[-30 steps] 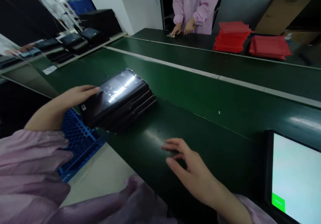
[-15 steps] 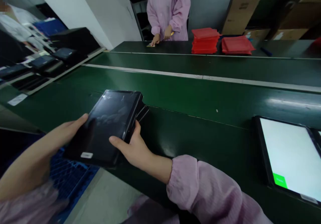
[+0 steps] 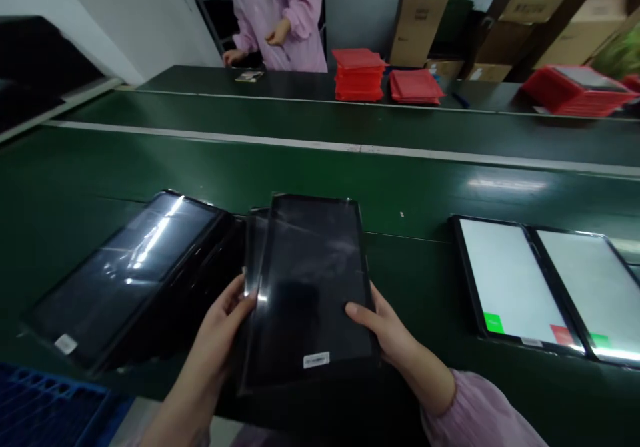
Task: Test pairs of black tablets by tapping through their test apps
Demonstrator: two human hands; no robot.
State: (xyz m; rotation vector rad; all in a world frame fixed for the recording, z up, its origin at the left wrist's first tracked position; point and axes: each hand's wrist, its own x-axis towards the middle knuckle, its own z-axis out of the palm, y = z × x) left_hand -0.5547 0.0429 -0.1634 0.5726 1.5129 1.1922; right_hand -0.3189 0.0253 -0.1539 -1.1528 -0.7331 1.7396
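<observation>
Black tablet (image 3: 310, 280), its long axis pointing away from me, sits between my left hand (image 3: 215, 340) and right hand (image 3: 387, 337), fingers closed on both long edges, over the green conveyor surface (image 3: 425, 193), just beside a stack of black tablets (image 3: 130, 273).

A stack of black rectangular tablets (image 3: 130, 273) lay on the green flat bench (image 3: 425, 193), left of a held black tablet (image 3: 310, 280). Two white-screened tablets (image 3: 510, 280) lay side by side to its right. A blue plastic crate (image 3: 50, 407) sat before the bench. Stacked red trays (image 3: 359, 77) stood on a farther bench (image 3: 295, 87).
</observation>
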